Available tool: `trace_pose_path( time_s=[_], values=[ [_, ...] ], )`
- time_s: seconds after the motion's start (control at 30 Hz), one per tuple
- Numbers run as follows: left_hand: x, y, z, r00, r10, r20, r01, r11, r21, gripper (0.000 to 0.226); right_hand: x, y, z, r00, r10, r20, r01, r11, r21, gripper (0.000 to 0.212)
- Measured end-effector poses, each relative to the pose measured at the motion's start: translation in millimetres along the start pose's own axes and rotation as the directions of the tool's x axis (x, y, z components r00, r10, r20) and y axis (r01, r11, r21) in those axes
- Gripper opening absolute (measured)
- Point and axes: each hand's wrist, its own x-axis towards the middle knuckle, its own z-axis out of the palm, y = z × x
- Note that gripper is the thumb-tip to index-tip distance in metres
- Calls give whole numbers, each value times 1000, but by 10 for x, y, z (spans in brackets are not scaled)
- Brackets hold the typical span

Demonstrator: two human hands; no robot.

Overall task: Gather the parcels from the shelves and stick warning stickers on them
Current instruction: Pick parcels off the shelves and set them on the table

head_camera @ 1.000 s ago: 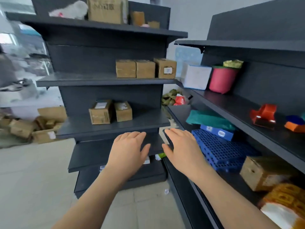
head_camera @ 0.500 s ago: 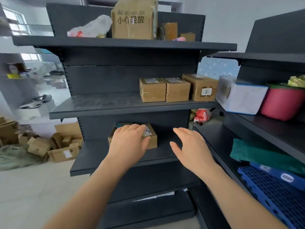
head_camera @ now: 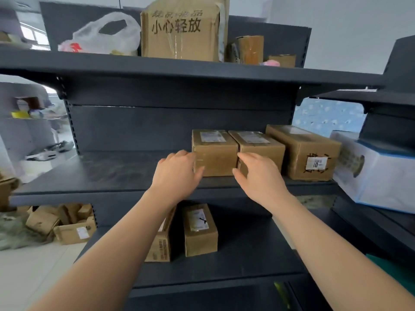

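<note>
Three brown cardboard parcels stand side by side on the dark middle shelf (head_camera: 116, 173): a left parcel (head_camera: 215, 153), a middle parcel (head_camera: 261, 149) and a larger right parcel (head_camera: 310, 153) with a white label. My left hand (head_camera: 177, 176) is at the left parcel's left front corner, fingers apart, touching its edge. My right hand (head_camera: 258, 176) is at the seam between the left and middle parcels, fingers apart. Neither hand has closed around a box. On the shelf below stand two more parcels (head_camera: 199, 230), one partly hidden by my left forearm.
The top shelf holds a big taped carton (head_camera: 182, 30) with printed characters, a white plastic bag (head_camera: 105, 34) and small boxes (head_camera: 250, 49). A white and blue box (head_camera: 379, 171) sits on the right-hand shelving. Loose cartons (head_camera: 60, 223) lie on the floor at left.
I have come closer to the shelving and my view has risen. Both hands have lifted from the lower shelf level to the row of parcels on the middle shelf.
</note>
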Motion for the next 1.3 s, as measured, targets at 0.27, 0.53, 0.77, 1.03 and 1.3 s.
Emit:
trace_pose_path(
  time_s=[0.27, 0.53, 0.77, 1.03, 1.3],
  values=[
    [906, -182, 517, 996, -78, 46, 85, 982, -171, 49, 989, 204, 360, 995, -1, 101, 12, 994, -106, 54],
    [1036, -391, 743, 998, -60, 5, 55, 862, -504, 49, 1140, 88, 469, 998, 14, 64, -8, 995, -95, 47],
    [950, -732, 608, 991, -44, -126, -31, 843, -537, 34, 1076, -305, 531, 999, 46, 5, -46, 999, 27, 45],
    [854, -1194, 499, 978, -130, -160, 17, 824, -566, 29, 1108, -665, 696, 987, 146, -70, -115, 938, 328, 35],
    [1094, -1239, 523, 962, -116, 246, 263, 619, -740, 49, 1343, -811, 886, 910, 374, 180, -405, 702, 586, 57]
  ],
)
